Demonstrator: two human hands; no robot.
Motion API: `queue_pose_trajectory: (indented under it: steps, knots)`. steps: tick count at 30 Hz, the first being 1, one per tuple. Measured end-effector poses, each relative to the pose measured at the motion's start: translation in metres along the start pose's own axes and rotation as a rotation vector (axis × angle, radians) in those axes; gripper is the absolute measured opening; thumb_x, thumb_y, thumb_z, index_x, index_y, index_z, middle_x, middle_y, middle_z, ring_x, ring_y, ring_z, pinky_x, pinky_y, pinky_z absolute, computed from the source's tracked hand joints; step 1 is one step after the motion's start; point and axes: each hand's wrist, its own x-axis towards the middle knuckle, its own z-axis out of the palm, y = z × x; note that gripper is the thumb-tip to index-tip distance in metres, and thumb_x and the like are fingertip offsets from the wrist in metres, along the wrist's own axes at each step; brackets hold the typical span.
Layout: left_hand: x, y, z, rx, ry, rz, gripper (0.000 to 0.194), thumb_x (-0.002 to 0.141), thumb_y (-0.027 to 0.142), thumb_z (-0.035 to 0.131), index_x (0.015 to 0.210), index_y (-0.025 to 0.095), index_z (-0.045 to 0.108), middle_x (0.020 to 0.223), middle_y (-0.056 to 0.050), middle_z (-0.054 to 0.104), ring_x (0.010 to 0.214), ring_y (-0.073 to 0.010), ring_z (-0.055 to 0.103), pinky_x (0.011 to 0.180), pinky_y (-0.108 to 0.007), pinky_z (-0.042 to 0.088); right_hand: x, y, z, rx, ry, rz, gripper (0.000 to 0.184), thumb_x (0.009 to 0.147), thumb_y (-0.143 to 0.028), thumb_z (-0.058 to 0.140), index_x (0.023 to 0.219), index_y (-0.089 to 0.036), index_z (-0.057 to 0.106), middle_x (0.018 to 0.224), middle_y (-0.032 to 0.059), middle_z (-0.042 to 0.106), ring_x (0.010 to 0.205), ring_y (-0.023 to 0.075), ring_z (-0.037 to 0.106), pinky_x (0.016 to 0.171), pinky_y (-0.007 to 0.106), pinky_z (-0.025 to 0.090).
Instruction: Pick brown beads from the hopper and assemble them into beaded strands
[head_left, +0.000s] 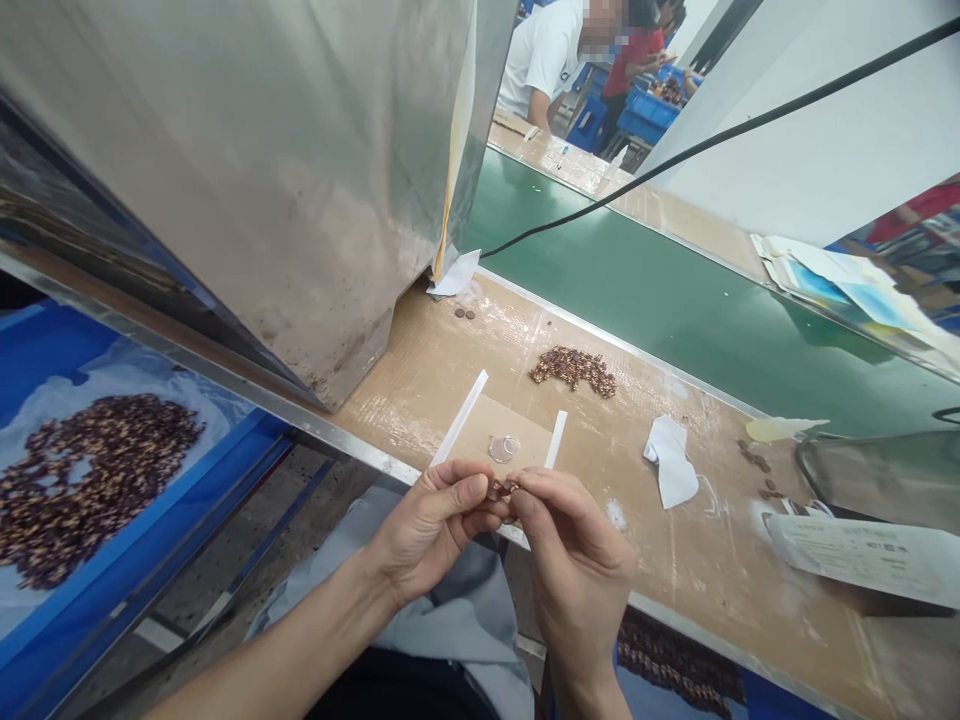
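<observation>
My left hand and my right hand meet at the table's front edge. Both are closed in a pinch on a small brown and gold piece, mostly covered by the fingertips. Just beyond them a clear round disc lies on a cardboard sheet with white strips at its two sides. Farther back on the table rests a pile of small brown and gold pieces. Two dark round discs lie near the metal housing.
A large metal housing stands at left. Below it, a blue bin holds many similar pieces. Behind the table runs a green belt, crossed by a black cable. White paper lies at right. A person sits beyond.
</observation>
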Motion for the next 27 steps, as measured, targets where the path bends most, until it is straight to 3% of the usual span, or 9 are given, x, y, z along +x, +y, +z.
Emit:
queue_pose_trajectory:
  steps: [17, 27]
  knots:
    - [-0.013, 0.007, 0.018, 0.001, 0.102, -0.02, 0.037, 0.071, 0.028, 0.122, 0.092, 0.014, 0.095, 0.085, -0.005, 0.092, 0.072, -0.0131, 0.088, 0.073, -0.016, 0.072, -0.003, 0.004, -0.003, -0.047, -0.027, -0.103, 0.022, 0.11, -0.011, 0.085, 0.118, -0.03, 0.093, 0.113, 0.0039, 0.091, 0.102, 0.0233, 0.089, 0.094, 0.034, 0.077]
    - [-0.022, 0.007, 0.029, 0.029, 0.164, 0.045, 0.039, 0.07, 0.031, 0.123, 0.091, 0.014, 0.094, 0.087, -0.004, 0.09, 0.075, -0.0121, 0.085, 0.075, -0.018, 0.072, -0.009, 0.011, -0.002, -0.084, -0.021, -0.168, 0.024, 0.112, -0.008, 0.086, 0.122, -0.029, 0.091, 0.118, 0.0032, 0.09, 0.107, 0.021, 0.088, 0.099, 0.032, 0.074]
